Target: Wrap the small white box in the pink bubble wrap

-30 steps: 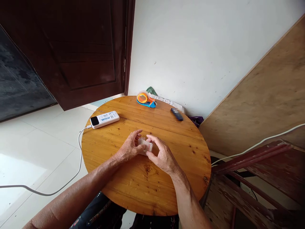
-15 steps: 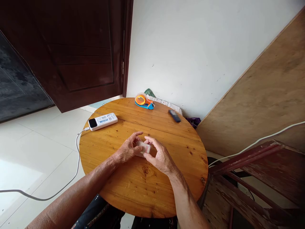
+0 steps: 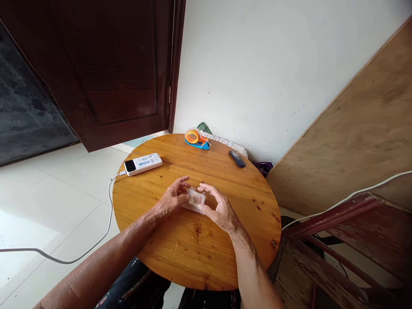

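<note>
A small whitish packet with faint reddish marks lies low over the middle of the table, in what looks like clear bubble wrap spread around its near and left sides. My left hand is at its left, thumb touching the wrap and fingers stretched out beyond it. From the right, my right hand curves around the packet, its thumb at the near right corner and its index finger raised apart behind. Neither hand is closed on the packet. What is inside the wrap cannot be made out.
On the round wooden table stand an orange and blue tape dispenser at the back, a blurred dark object at the right rear, and a white device with a cable at the left. A wooden chair is at right.
My fingers have loosened around the packet, and more of the clear wrap now shows spread at its near side and behind it. The view has shifted slightly.
</note>
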{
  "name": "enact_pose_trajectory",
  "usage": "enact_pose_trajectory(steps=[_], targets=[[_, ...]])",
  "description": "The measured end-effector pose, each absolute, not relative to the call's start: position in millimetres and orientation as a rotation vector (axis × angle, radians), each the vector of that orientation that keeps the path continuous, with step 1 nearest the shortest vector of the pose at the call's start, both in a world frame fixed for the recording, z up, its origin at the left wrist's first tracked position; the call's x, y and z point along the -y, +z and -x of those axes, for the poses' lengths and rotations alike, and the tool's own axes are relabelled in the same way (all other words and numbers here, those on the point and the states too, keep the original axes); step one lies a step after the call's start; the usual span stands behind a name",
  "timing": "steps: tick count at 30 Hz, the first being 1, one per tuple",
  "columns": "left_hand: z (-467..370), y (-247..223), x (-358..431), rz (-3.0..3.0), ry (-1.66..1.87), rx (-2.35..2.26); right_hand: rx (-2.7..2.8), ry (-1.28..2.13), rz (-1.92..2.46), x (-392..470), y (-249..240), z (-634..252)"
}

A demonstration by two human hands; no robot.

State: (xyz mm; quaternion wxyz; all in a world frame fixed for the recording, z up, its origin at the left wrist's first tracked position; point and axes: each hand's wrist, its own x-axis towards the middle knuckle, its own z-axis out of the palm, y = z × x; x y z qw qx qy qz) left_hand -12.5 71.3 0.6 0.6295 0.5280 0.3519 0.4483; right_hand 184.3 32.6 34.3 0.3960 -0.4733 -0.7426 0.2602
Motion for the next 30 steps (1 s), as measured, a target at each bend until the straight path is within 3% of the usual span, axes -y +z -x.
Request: enact_pose_trajectory(steps=[10,22,30], targets=[[12,-4,-75,-1.187,1.008,-0.771,1.984,0.645,1.136,-30,40,-190],[13,-1,-74,-1.25,0.998,-0.796,2.003,0.327,1.096,-34,29,-177],[12,1,-70,-1.276,0.968,-0.789,1.866,0.38,1.182,-38,33,-175]])
